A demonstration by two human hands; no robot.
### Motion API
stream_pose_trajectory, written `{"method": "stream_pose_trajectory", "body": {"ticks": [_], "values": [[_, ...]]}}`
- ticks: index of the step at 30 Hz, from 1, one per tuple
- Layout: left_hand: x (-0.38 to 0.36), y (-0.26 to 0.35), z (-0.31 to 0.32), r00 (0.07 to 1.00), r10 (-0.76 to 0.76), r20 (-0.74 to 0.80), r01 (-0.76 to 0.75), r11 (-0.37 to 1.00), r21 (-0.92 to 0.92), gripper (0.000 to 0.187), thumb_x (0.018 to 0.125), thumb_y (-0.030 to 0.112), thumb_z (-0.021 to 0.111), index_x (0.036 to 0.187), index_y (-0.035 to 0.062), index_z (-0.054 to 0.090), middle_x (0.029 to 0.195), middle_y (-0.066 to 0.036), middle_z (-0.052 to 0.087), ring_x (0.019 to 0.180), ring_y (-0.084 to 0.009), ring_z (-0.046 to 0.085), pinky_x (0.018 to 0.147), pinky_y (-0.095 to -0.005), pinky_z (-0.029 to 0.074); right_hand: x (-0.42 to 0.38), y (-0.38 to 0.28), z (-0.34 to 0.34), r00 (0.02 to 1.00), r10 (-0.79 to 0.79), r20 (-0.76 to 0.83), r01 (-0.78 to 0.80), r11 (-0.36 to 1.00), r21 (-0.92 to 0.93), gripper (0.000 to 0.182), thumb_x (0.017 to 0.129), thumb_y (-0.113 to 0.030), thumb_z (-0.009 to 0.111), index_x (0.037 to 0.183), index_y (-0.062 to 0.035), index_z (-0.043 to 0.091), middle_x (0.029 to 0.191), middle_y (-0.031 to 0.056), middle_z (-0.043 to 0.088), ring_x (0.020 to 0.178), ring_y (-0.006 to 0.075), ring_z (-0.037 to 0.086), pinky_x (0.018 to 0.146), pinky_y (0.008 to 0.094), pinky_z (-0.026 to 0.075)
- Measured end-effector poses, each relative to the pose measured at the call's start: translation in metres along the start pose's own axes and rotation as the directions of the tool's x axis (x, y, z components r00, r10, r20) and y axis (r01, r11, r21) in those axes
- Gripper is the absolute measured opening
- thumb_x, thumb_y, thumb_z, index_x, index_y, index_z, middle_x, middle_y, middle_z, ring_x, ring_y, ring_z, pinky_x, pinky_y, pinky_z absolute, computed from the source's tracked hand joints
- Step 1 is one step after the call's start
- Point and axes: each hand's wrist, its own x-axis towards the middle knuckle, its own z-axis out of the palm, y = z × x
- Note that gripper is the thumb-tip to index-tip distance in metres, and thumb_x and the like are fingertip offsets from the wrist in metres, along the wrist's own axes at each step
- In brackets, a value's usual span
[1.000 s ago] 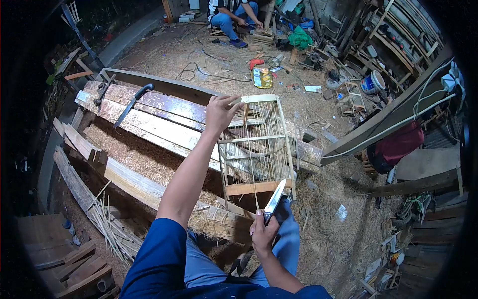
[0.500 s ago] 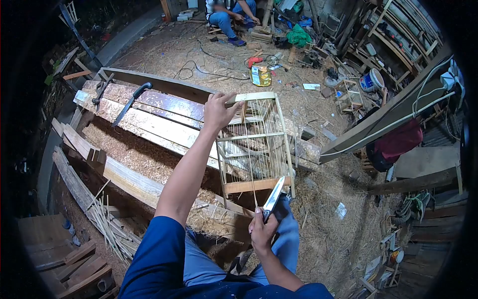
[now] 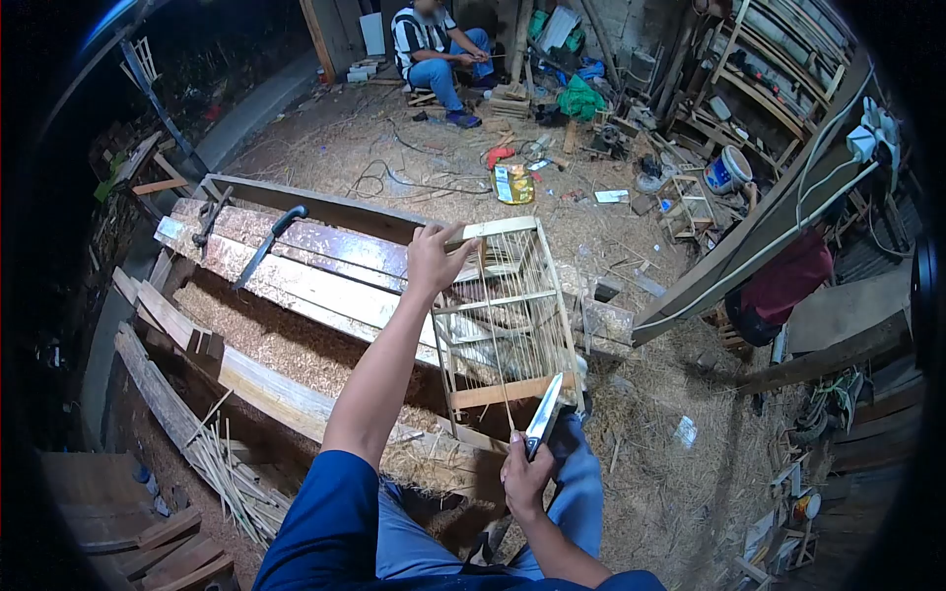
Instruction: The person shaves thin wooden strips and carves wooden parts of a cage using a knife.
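A cage-like frame of wood strips and thin sticks rests at the right part of the plank bench. My left hand grips its far top corner, fingers bent over the wooden bar. Close to the frame's near bar, my right hand is closed round the dark handle of a knife, its blade pointing up and away. A thin stick runs from the same hand up across the frame.
A second, dark-handled blade and a clamp lie on the bench. Thin sticks are piled at the lower left. A person sits at the back. A slanted post with cables stands right.
The view has tilted up, so the scene sits lower and more of the seated person shows. Both hands keep their hold, with little movement relative to the frame.
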Motion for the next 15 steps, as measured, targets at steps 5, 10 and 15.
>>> {"method": "stream_pose_trajectory", "body": {"ticks": [5, 10, 15], "values": [[-0.001, 0.004, -0.004, 1.000, 0.006, 0.010, -0.006, 1.000, 0.021, 0.055, 0.085, 0.057, 0.080, 0.125, 0.0190, 0.078, 0.105, -0.012, 0.068, 0.105, -0.0305, 0.061, 0.093, -0.0436, 0.052, 0.001, 0.010, -0.002, 0.999, -0.038, 0.006, 0.038, 0.998, -0.041, 0.018, 0.105, -0.014, 0.065, 0.093, -0.0038, 0.057, 0.059, -0.0022, 0.049, 0.040, 0.0058, 0.043, 0.036, 0.0250, 0.036], [-0.001, 0.003, -0.002, 1.000, 0.021, 0.011, -0.022, 1.000, 0.022, 0.058, 0.084, 0.061, 0.079, 0.125, 0.0192, 0.078, 0.104, -0.011, 0.067, 0.105, -0.0309, 0.061, 0.093, -0.0436, 0.052, 0.006, 0.019, -0.006, 0.998, -0.060, -0.014, 0.058, 0.995, -0.076, 0.017, 0.104, -0.014, 0.065, 0.093, -0.0039, 0.057, 0.060, -0.0021, 0.050, 0.040, 0.0058, 0.044, 0.035, 0.0251, 0.035], [-0.002, 0.003, -0.003, 1.000, 0.004, 0.012, -0.004, 0.999, 0.041, 0.059, 0.084, 0.060, 0.079, 0.125, 0.0176, 0.078, 0.106, -0.012, 0.068, 0.105, -0.0313, 0.061, 0.092, -0.0432, 0.053, 0.014, 0.033, -0.013, 0.993, -0.118, -0.010, 0.114, 0.980, -0.163, 0.015, 0.103, -0.013, 0.067, 0.094, -0.0039, 0.060, 0.061, -0.0025, 0.052, 0.042, 0.0052, 0.045, 0.037, 0.0246, 0.035]]}}
